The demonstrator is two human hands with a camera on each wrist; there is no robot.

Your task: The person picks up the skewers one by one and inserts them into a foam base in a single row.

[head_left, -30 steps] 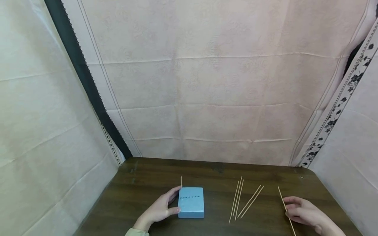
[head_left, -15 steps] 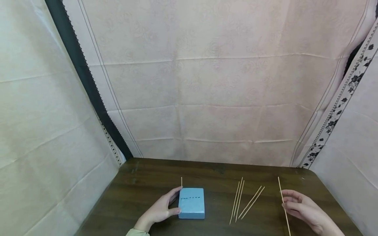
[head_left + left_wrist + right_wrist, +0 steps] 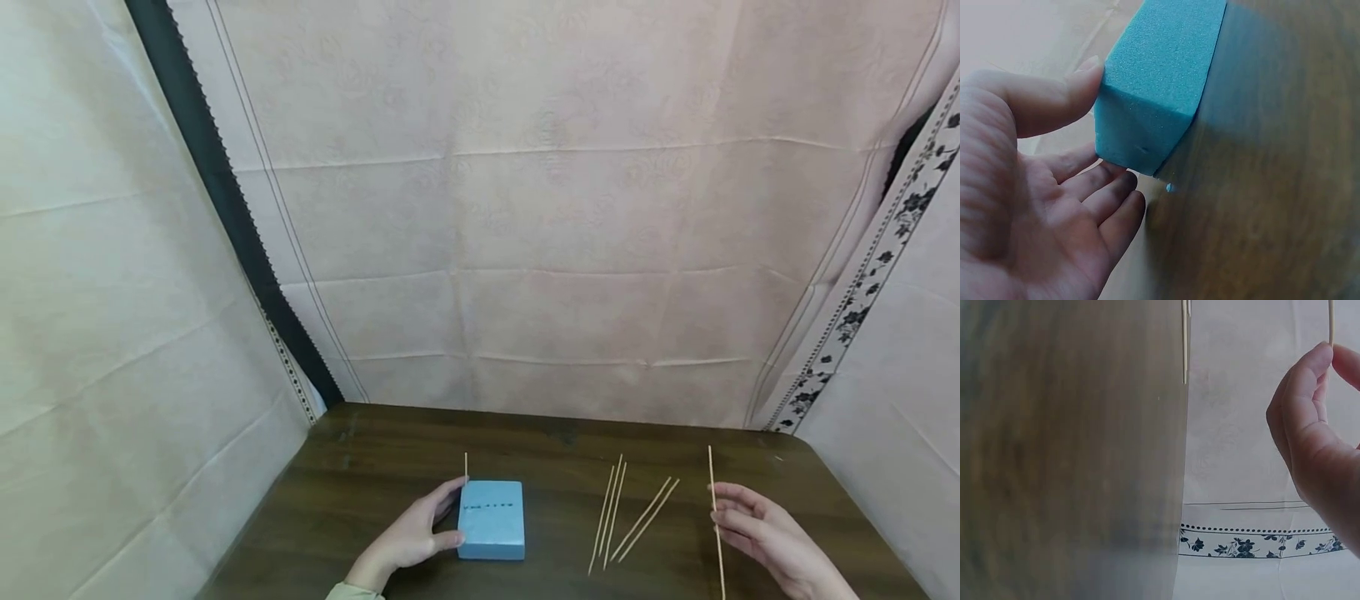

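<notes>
A light blue foam block [image 3: 492, 527] lies on the wooden table, a row of small dark marks across its top. My left hand [image 3: 411, 533] grips its left side, thumb at the near corner and fingers at the far one; the left wrist view shows the thumb [image 3: 1054, 103] against one face. Just beyond the block's far left corner, a short length of thin stick [image 3: 466, 464] stands up by my fingertip. On the right, my right hand [image 3: 772, 542] pinches a bamboo skewer [image 3: 711, 468] between thumb and fingers, its length running near to far.
Between the hands lie several loose skewers, a nearly parallel group [image 3: 609, 515] and a slanted pair [image 3: 647, 518]. A blue crumb [image 3: 1169, 187] is on the table by the block. Pale cloth [image 3: 555, 250] hangs behind the table [image 3: 375, 450] and along both sides.
My right hand has moved slightly away from me and left, and the skewer in it has turned more upright in the view. The left hand keeps its grip on the foam block.
</notes>
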